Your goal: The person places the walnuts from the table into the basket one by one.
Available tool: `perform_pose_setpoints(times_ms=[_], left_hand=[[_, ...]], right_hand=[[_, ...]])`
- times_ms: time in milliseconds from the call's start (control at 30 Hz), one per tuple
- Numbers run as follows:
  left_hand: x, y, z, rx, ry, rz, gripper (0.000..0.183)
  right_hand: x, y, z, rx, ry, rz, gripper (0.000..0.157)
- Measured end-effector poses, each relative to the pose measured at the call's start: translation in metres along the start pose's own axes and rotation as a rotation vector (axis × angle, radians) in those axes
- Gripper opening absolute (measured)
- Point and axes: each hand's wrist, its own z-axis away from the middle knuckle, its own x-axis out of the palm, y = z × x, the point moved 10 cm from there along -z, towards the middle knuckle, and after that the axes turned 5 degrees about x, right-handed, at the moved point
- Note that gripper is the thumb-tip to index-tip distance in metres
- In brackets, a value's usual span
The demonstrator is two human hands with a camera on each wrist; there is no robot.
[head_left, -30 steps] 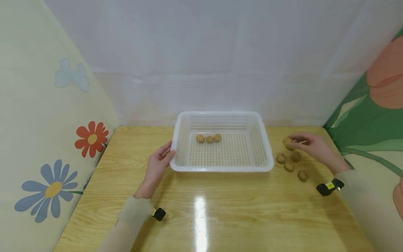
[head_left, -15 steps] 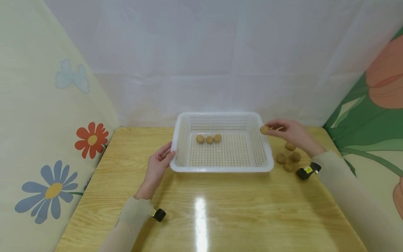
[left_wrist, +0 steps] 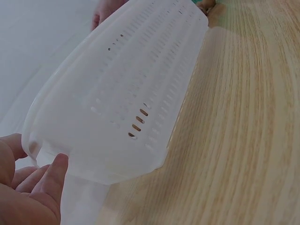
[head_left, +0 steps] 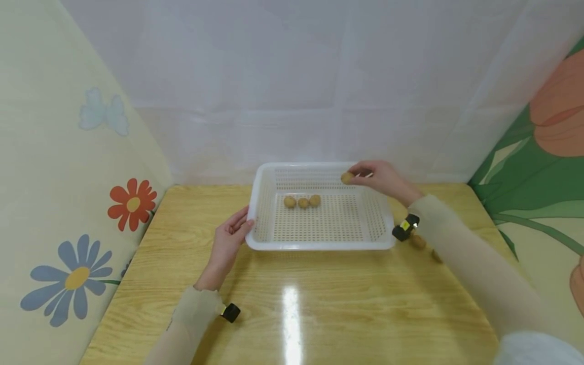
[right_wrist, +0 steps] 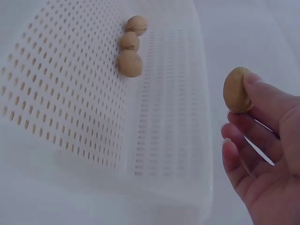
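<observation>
Right fingers point(right_wrist: 272, 96) pinch a nut point(right_wrist: 235, 91); only the right wrist view misses left fingers point(left_wrist: 52, 178) holding the basket point(head_left: 319, 246).

white glare on table point(head_left: 365, 299), soft shadows

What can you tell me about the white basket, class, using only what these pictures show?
The white basket is rectangular and plastic-looking, with rounded corners, a smooth rim and slotted floor and walls. It stands open side up on the wood-grained table. The left hand holds its left rim. Three round brown items lie in a row on its floor, near the far wall. Whether it touches the pale backdrop behind is unclear.
</observation>
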Motion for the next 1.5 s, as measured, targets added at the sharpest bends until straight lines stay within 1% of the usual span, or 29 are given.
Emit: perform_pose_setpoints(times_ms=[233,433,600,833,933,1133,1367,1500], left_hand=[[0.0,-0.002,0.004,-0.011,0.003,-0.006,0.052],[0.001,-0.001,0.007,-0.005,0.002,0.011,0.052],[0.002,0.0,0.009,-0.004,-0.001,0.007,0.053],[0.002,0.0,0.01,-0.002,0.0,0.005,0.053],[0.002,-0.002,0.011,-0.007,0.0,0.003,0.053],[0.0,-0.003,0.01,-0.005,0.006,0.0,0.053],[-0.001,-0.004,0.009,0.003,0.016,0.01,0.051],[0.0,-0.005,0.009,0.0,0.009,0.005,0.051]], right_hand=[[0.032,-0.005,-0.023,0.032,-0.04,-0.026,0.04],[0.057,-0.004,-0.034,0.014,-0.052,0.006,0.036],[0.072,-0.001,-0.041,0.0,-0.057,0.009,0.028],[0.083,0.006,-0.045,0.036,-0.052,0.056,0.028],[0.089,0.01,-0.047,0.055,-0.067,0.05,0.027],[0.1,0.012,-0.053,0.035,-0.106,0.044,0.026],[0.109,0.017,-0.061,0.021,-0.114,0.074,0.028],[0.11,0.018,-0.061,0.03,-0.119,0.083,0.031]])
